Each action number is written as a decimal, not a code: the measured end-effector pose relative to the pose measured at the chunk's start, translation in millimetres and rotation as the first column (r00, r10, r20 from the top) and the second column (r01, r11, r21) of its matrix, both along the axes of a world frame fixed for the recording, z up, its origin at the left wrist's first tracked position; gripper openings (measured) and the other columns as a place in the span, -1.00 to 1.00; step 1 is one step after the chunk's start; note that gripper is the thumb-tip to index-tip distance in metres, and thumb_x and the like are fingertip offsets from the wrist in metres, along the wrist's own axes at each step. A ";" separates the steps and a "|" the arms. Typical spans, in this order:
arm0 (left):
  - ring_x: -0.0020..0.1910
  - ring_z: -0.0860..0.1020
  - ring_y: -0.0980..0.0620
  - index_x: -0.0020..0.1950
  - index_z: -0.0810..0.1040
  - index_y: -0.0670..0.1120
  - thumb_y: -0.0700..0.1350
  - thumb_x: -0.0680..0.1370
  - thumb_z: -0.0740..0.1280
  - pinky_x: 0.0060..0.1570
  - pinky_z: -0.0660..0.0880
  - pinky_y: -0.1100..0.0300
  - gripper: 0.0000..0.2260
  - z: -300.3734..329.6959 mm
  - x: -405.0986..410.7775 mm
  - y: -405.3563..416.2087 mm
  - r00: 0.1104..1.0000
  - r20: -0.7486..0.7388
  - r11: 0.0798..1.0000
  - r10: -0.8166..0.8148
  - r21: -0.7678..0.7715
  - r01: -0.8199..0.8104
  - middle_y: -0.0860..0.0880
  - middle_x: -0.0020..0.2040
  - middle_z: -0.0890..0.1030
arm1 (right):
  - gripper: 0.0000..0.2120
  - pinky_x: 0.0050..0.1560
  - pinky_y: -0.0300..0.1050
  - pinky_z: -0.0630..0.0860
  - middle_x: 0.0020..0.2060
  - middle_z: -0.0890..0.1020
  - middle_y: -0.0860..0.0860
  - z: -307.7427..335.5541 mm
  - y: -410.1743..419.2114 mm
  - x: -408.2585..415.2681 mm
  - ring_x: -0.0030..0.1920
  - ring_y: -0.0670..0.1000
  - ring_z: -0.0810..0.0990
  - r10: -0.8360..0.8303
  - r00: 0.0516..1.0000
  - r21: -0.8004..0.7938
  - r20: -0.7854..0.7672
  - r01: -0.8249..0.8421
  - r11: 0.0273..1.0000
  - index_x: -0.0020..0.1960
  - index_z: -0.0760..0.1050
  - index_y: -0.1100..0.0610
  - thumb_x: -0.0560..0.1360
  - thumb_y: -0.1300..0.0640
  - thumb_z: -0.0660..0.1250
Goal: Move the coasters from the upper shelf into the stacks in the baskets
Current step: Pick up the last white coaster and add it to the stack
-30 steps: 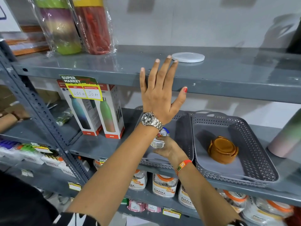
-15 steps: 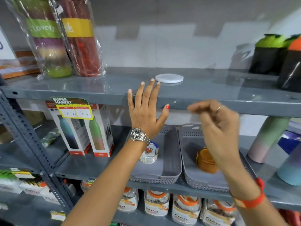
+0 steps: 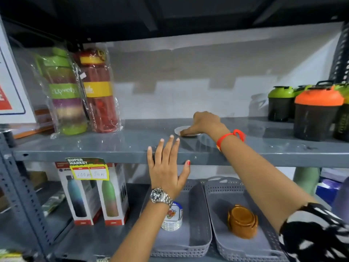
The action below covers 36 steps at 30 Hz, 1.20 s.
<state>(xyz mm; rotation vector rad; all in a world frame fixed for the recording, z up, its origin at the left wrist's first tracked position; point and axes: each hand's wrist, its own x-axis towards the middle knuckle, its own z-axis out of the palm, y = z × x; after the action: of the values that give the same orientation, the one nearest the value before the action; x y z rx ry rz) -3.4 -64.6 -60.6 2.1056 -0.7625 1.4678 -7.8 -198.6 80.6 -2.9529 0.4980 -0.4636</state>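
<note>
A white round coaster lies flat on the grey upper shelf. My right hand covers most of it, fingers curled down onto its top and front edge. My left hand, with a wristwatch, rests open against the shelf's front lip with its fingers spread. On the lower shelf stand two grey perforated baskets. The left basket holds a stack of white patterned coasters, partly hidden by my left wrist. The right basket holds a stack of brown coasters.
Two plastic-wrapped bottles stand at the upper shelf's left, and black shaker bottles with green and orange lids at its right. Boxed bottles and a yellow price tag sit left of the baskets. A perforated steel upright runs down the left.
My right hand rose from the left basket to the upper shelf and came down on the white coaster. My left hand stayed at the shelf's edge. The view tilted upward.
</note>
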 end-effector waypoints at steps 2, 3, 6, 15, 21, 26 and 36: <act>0.34 0.33 -0.09 0.37 0.34 -0.10 0.11 0.49 0.12 0.43 -0.01 -0.08 -0.50 1.2 -0.4 0.1 1.000 0.000 1.000 -0.004 -0.002 0.004 -0.09 0.35 0.44 | -0.22 0.17 -0.01 0.44 0.23 0.53 0.10 -2.5 -2.4 6.4 0.24 0.17 0.49 -0.022 0.996 0.041 -0.083 0.026 0.999 0.25 0.39 0.17 0.29 -0.39 0.35; 0.33 0.34 -0.08 0.37 0.34 -0.09 0.11 0.49 0.12 0.43 -0.02 -0.07 -0.50 1.6 -0.5 0.2 1.000 -0.003 1.000 -0.005 -0.001 0.005 -0.09 0.34 0.45 | -0.22 0.18 0.00 0.43 0.23 0.52 0.10 -3.2 -3.7 8.1 0.24 0.16 0.49 -0.019 0.994 0.081 -0.108 0.027 0.996 0.25 0.39 0.16 0.29 -0.40 0.35; 0.33 0.33 -0.08 0.37 0.33 -0.09 0.12 0.49 0.12 0.43 -0.03 -0.06 -0.50 1.8 -0.4 0.2 1.000 -0.013 1.000 0.000 0.006 0.000 -0.08 0.34 0.46 | -0.29 0.12 -0.02 0.44 0.19 0.53 0.10 -5.4 -6.4 11.6 0.23 0.15 0.48 0.002 0.996 0.140 -0.094 0.011 0.990 0.19 0.40 0.16 0.30 -0.36 0.36; 0.34 0.33 -0.08 0.38 0.33 -0.09 0.13 0.52 0.08 0.42 0.00 -0.09 -0.50 -0.9 1.5 -0.5 1.000 -0.013 1.000 -0.009 0.001 0.009 -0.08 0.36 0.43 | -0.44 0.06 -0.08 0.39 -0.07 0.57 0.18 -15.8 5.3 -27.8 0.02 0.16 0.43 0.017 0.862 -0.089 0.506 0.033 0.996 -0.13 0.51 0.27 0.29 -0.26 0.43; 0.35 0.33 -0.07 0.37 0.34 -0.09 0.15 0.55 0.02 0.43 -0.02 -0.06 -0.52 -0.4 -0.9 0.0 0.999 -0.029 0.999 -0.031 -0.008 0.031 -0.07 0.35 0.44 | -0.27 0.21 0.04 0.44 0.27 0.53 0.25 -47.5 4.4 -67.1 0.22 0.28 0.45 0.195 0.493 -0.162 0.848 -0.110 0.981 0.23 0.52 0.30 0.29 -0.22 0.45; 0.34 0.32 -0.08 0.36 0.33 -0.09 0.18 0.57 -0.05 0.43 -0.04 -0.06 -0.50 0.5 -1.5 -0.8 0.998 -0.052 0.999 -0.042 -0.021 0.041 -0.07 0.33 0.45 | -0.31 0.33 0.14 0.38 0.26 0.48 0.33 -70.4 3.5 -90.9 0.31 0.19 0.44 0.397 0.196 -0.383 0.897 -0.104 0.918 0.25 0.39 0.32 0.36 -0.15 0.47; 0.36 0.31 -0.08 0.34 0.34 -0.08 0.20 0.58 -0.07 0.41 0.01 -0.10 -0.50 1.5 -1.6 -0.6 0.997 -0.056 0.999 -0.046 -0.011 0.046 -0.05 0.33 0.45 | -0.33 0.29 -0.16 0.46 0.30 0.50 0.22 -65.7 25.2 -114.0 0.31 0.01 0.44 0.212 0.156 -0.131 0.965 -0.414 0.901 0.21 0.54 0.19 0.29 -0.24 0.47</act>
<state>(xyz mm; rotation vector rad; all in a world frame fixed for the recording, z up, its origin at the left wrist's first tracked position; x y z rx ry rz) -5.0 -65.2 -59.1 2.0991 -0.7756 1.3791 -121.7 -173.4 15.0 -1.8228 -0.2694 -1.8735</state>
